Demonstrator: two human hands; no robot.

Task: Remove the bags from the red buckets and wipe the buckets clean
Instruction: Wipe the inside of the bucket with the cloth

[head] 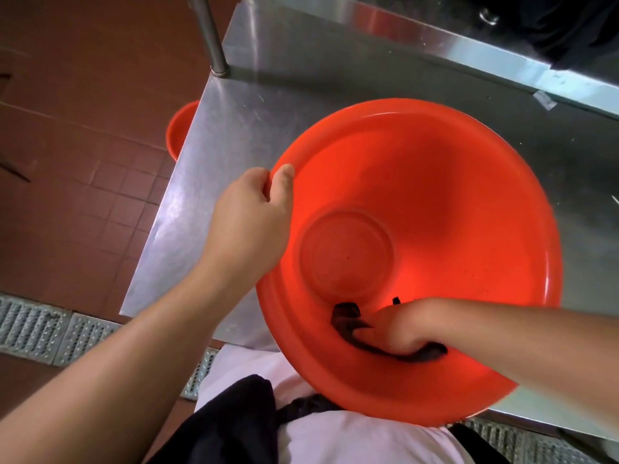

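A large red bucket (435, 182) rests tilted toward me on the steel table (268, 105), its near rim overhanging the table's front edge. My left hand (254, 216) grips the bucket's left rim, thumb inside. My right hand (392, 329) is inside the bucket, pressing a dark cloth (345, 313) against the near inner wall. No bag is visible inside this bucket. A second red bucket (179, 128) peeks out on the floor beside the table's left edge, mostly hidden.
A steel table leg (209, 31) rises at the back left. A raised steel ledge (435, 38) runs behind the bucket, with something dark (569, 25) at the top right. Red floor tiles (83, 162) and a metal drain grate (40, 333) lie to the left.
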